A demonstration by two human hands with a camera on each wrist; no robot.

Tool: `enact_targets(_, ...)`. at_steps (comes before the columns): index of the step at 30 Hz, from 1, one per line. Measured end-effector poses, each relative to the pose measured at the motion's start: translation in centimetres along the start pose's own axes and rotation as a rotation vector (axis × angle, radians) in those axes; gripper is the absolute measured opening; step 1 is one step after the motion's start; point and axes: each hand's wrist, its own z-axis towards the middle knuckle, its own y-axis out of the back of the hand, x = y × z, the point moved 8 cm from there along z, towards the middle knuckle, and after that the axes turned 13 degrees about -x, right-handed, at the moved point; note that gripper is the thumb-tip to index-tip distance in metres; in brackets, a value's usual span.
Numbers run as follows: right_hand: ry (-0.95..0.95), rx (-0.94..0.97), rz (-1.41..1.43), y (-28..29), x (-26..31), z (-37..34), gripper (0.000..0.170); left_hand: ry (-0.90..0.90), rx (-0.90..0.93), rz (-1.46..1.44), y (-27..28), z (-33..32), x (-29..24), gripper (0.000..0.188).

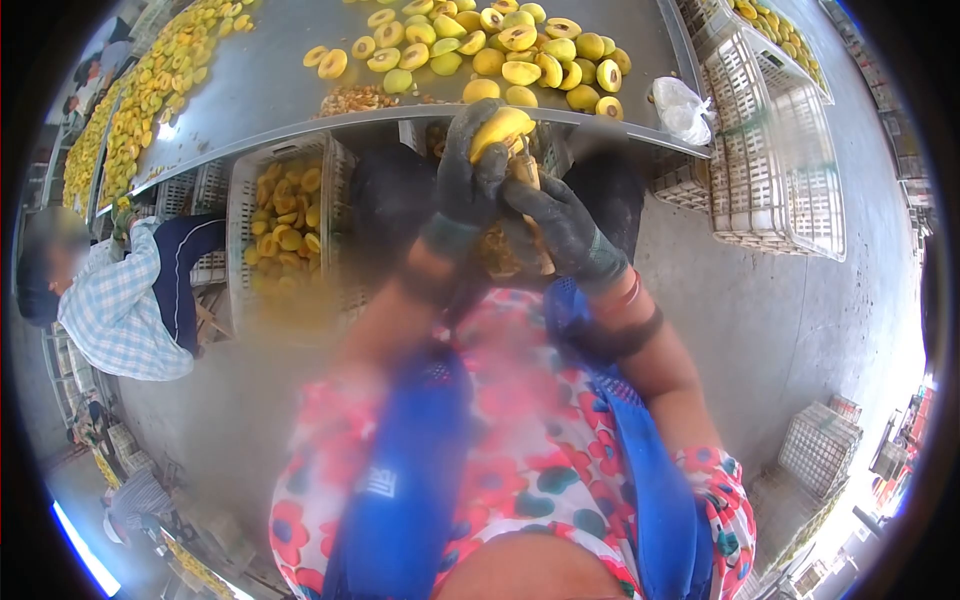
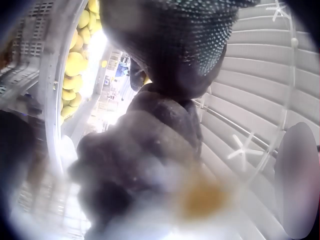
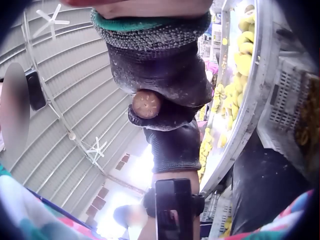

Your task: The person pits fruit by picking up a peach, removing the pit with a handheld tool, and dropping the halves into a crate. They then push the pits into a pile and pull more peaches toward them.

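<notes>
Dark-gloved hands meet over the lap, near the table edge. The left hand (image 1: 470, 175) holds a yellow fruit half (image 1: 502, 128) with its fingers curled round it. Beside it, the right hand (image 1: 568, 225) grips a tool by its wooden handle (image 1: 528, 178); the tool's upper end touches the fruit, and its tip is hidden. In the right wrist view the round handle end (image 3: 146, 104) pokes out of the right fist (image 3: 160, 82). The left wrist view shows the left glove (image 2: 175, 45) above the blurred right glove (image 2: 145, 145); the fruit is mostly hidden there.
Halved and whole yellow fruits (image 1: 520, 40) lie on the metal table (image 1: 270, 80), with pit scraps (image 1: 355, 100) and a white plastic bag (image 1: 682, 110). A crate of fruit (image 1: 285, 215) stands left below the table; white crates (image 1: 775, 150) stand right. Another person (image 1: 130, 300) sits at left.
</notes>
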Motion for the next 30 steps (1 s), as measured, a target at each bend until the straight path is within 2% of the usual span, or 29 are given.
enact_targets(3, 0.056, -0.089, -0.085, 0.8, -0.9, 0.7, 0.019, 0.014, -0.020, -0.066, -0.2, 0.1, -0.4, 0.041)
enact_targets(6, 0.189, -0.157, -0.232, 0.7, 0.0, 0.6, 0.018, 0.023, -0.031, -0.064, -0.3, -0.2, -0.4, 0.041)
enact_targets(9, 0.073, -0.037, -0.205, 0.7, -0.2, 0.2, 0.018, 0.058, -0.061, -0.076, -0.3, -0.3, -0.2, 0.040)
enact_targets(12, 0.158, -0.161, -0.345, 1.1, -0.7, 0.8, 0.018, 0.275, 0.021, -0.129, -0.7, -0.4, 0.2, 0.040)
enact_targets(15, 0.156, -0.130, -0.311, 0.7, -0.2, 0.4, 0.017, 0.244, 0.006, -0.074, -0.3, -0.5, 0.3, 0.039)
enact_targets(18, -0.145, 0.056, 0.011, 0.5, -1.5, 0.1, 0.015, 0.354, 0.050, -0.156, -0.1, -0.7, 1.5, 0.039)
enact_targets(21, -0.321, 0.137, 0.133, 0.1, -2.1, -0.6, 0.016, 0.318, 0.150, -0.178, 0.3, -0.5, 1.1, 0.039)
enact_targets(24, -0.274, 0.091, 0.008, 0.0, -1.9, -0.6, 0.017, 0.417, 0.217, -0.266, 0.4, -0.4, 0.7, 0.038)
enact_targets(27, -0.031, 0.108, -0.250, -0.5, -0.6, -0.5, 0.017, 0.375, 0.246, -0.314, 0.5, -0.4, 1.0, 0.035)
enact_targets(30, -0.278, 0.138, -0.056, 0.1, -2.4, -0.2, 0.018, 0.192, 0.301, -0.251, 0.7, 0.0, 0.3, 0.034)
